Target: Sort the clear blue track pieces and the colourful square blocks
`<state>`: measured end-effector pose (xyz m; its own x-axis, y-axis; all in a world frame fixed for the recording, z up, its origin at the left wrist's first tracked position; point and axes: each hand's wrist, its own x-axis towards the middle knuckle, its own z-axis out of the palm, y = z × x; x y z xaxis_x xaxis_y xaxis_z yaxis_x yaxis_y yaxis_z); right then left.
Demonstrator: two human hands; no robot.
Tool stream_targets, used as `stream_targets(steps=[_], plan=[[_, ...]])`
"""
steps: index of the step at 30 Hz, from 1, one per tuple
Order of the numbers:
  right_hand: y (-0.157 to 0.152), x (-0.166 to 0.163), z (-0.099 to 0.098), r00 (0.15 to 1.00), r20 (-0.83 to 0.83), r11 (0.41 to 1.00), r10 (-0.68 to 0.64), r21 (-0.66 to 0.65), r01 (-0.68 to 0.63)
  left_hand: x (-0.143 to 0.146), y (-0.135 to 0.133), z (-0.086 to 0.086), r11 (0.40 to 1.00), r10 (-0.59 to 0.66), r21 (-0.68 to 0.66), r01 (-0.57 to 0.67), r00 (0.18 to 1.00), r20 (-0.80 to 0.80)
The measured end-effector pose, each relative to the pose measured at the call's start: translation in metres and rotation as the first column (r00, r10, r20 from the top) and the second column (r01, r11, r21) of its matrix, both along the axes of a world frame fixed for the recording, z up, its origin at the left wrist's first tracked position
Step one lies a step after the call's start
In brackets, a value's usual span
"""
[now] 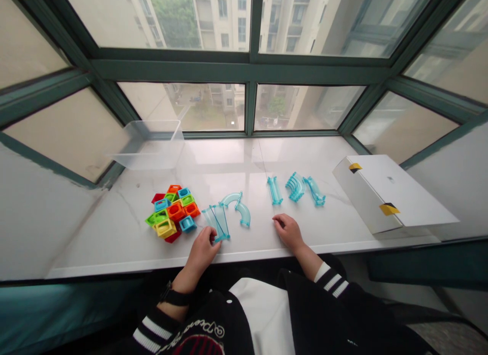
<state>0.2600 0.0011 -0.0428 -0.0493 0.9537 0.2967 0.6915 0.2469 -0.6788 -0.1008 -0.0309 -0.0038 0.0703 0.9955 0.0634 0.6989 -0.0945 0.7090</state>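
My left hand (204, 249) rests near the front edge of the white marble sill (229, 161), its fingertips pinched on a clear blue straight track piece (217, 220). Two curved blue track pieces (238, 205) lie just beyond it. A pile of coloured square blocks (172, 211) sits to the left of that hand. My right hand (290, 231) lies on the sill with its fingers curled loosely, nothing visible in it. Further blue track pieces (297, 188) lie beyond the right hand.
A clear plastic bin (152, 144) stands at the back left by the window. A white cardboard box with yellow tape (389, 195) lies at the right end of the sill. Green window frames enclose the sill on three sides.
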Motion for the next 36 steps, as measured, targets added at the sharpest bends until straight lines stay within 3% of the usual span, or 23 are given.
stream_targets(steps=[7,10,14,18,25,32,36], plan=[[-0.001,-0.003,0.005,0.999,-0.018,0.999,0.027,0.026,-0.026,0.003,-0.001,-0.002,1.0,-0.015,0.005,0.015,0.999,-0.033],[0.002,-0.021,0.02,0.986,-0.027,0.984,0.166,0.068,-0.164,0.004,-0.002,-0.001,0.999,-0.032,0.012,0.032,0.998,-0.045],[0.011,-0.065,0.043,0.911,0.054,0.907,0.409,0.091,-0.412,0.005,-0.001,0.001,0.998,-0.046,0.045,0.049,0.997,-0.066],[0.018,-0.104,0.049,0.834,0.199,0.846,0.514,0.042,-0.532,0.004,-0.002,0.002,0.995,-0.068,0.063,0.073,0.994,-0.085],[0.017,-0.113,0.045,0.834,0.186,0.849,0.519,0.0,-0.528,-0.003,-0.003,0.008,0.982,-0.112,0.143,0.122,0.991,-0.074],[0.006,-0.099,0.077,0.831,-0.056,0.832,0.553,0.091,-0.547,0.017,-0.001,0.023,0.971,-0.163,0.167,0.169,0.985,-0.048],[-0.001,-0.09,0.084,0.823,-0.112,0.828,0.557,0.142,-0.542,0.037,0.002,0.032,0.956,-0.23,0.177,0.234,0.972,-0.044]])
